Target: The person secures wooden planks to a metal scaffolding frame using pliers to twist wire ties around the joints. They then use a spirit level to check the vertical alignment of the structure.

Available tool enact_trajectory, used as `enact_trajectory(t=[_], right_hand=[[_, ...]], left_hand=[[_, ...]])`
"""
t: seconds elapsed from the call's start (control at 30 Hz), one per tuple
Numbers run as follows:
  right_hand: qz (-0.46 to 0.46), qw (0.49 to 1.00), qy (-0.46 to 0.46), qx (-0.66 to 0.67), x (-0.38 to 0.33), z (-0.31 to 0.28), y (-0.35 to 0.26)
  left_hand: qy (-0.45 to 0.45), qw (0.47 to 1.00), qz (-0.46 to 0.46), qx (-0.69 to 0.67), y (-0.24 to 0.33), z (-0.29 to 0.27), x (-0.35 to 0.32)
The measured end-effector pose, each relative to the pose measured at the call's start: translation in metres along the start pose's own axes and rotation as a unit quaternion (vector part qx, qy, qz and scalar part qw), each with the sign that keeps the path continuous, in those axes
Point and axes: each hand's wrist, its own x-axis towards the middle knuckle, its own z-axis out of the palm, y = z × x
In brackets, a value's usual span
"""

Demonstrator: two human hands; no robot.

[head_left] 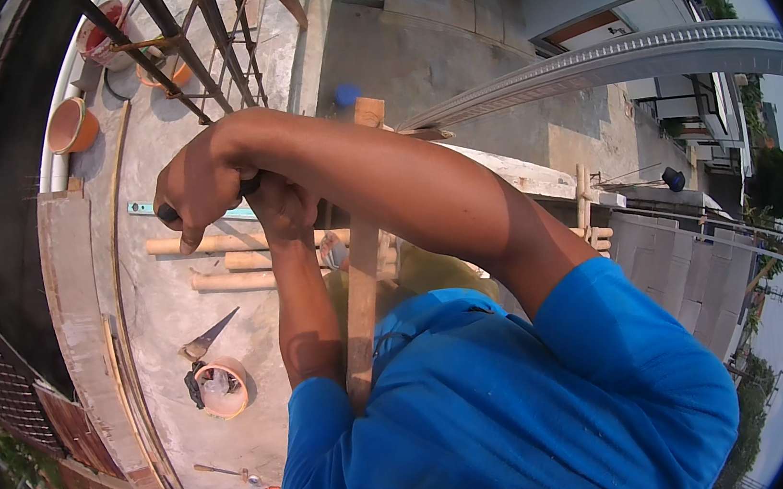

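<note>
My right arm crosses in front of me toward the left, and my right hand (201, 184) is closed round a black handle (168, 213) whose ends show on both sides of the fist. The tool's kind is hidden. Tucked beside it, partly behind the right forearm, my left hand (286, 208) has its fingers curled in. What they grip, if anything, cannot be made out. A wooden board (363, 291) rises along my chest, passing under the right forearm. Below the hands lie a teal spirit level (141, 208) and several bamboo poles (232, 281).
Steel rebar (168, 24) stands at the upper left. An orange bucket (72, 126) sits beyond it. On the concrete lie a handsaw (209, 336), a pail (223, 389) and a trowel (244, 475). A metal channel beam (603, 66) spans the upper right. Long wood strips (128, 371) edge the slab.
</note>
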Motion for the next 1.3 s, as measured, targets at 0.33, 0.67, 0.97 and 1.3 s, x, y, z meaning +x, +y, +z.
enact_trajectory(t=[0.33,0.67,0.97,1.3], right_hand=[[-0.073,0.932,0.312,-0.168,-0.031,0.045,-0.016],[-0.061,0.844,0.434,-0.309,-0.023,0.088,-0.006],[-0.064,0.859,0.406,-0.305,-0.012,0.084,-0.006],[-0.058,0.85,0.432,-0.296,-0.006,0.079,0.004]], left_hand=[[0.146,0.919,0.186,0.314,-0.003,0.07,-0.009],[0.24,0.961,0.072,-0.113,0.013,0.091,-0.011],[-0.026,0.996,0.081,-0.019,0.023,0.064,-0.015],[-0.014,0.989,0.029,-0.142,0.016,0.067,-0.002]])
